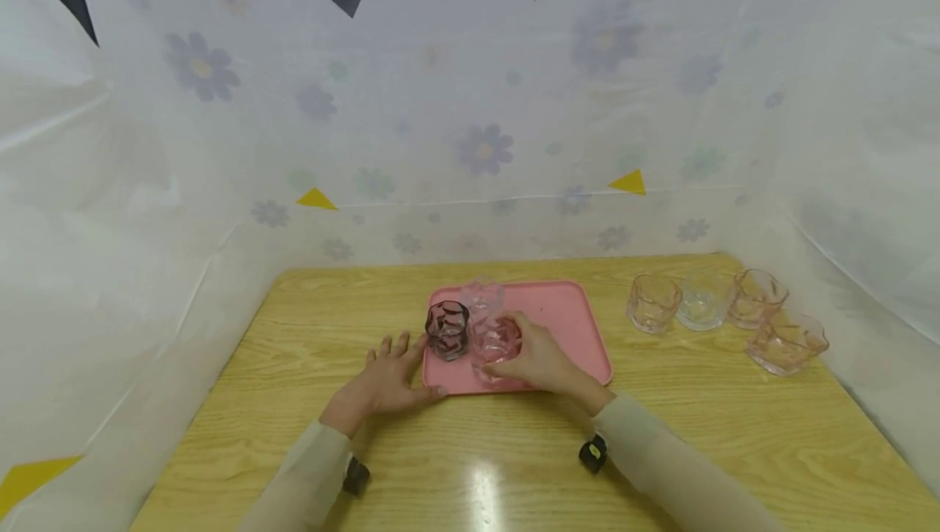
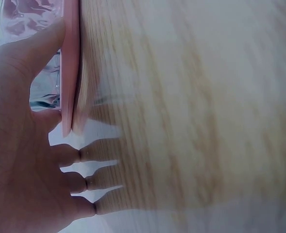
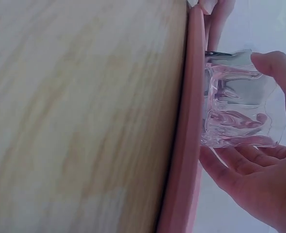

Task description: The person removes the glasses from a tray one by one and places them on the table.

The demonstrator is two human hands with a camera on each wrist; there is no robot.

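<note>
On the pink tray [image 1: 561,312] stand three glass cups. My right hand [image 1: 539,356] curls its thumb and fingers round a clear, wavy-sided glass cup [image 1: 494,343] near the tray's front. That cup looks upright, its base at the tray in the right wrist view. A dark purple-grey glass cup [image 1: 447,330] is just left of it, and another clear glass cup [image 1: 482,295] stands behind. My left hand [image 1: 392,377] lies with spread fingers at the tray's front left corner. Its thumb rests on the rim, and its other fingertips touch the wooden table, as the left wrist view shows.
To the right of the tray, pink-tinted glass cups [image 1: 655,303] stand grouped with a clear glass cup [image 1: 702,303] on the wooden table [image 1: 308,312]. A pale flowered sheet [image 1: 411,148] walls in the back and both sides.
</note>
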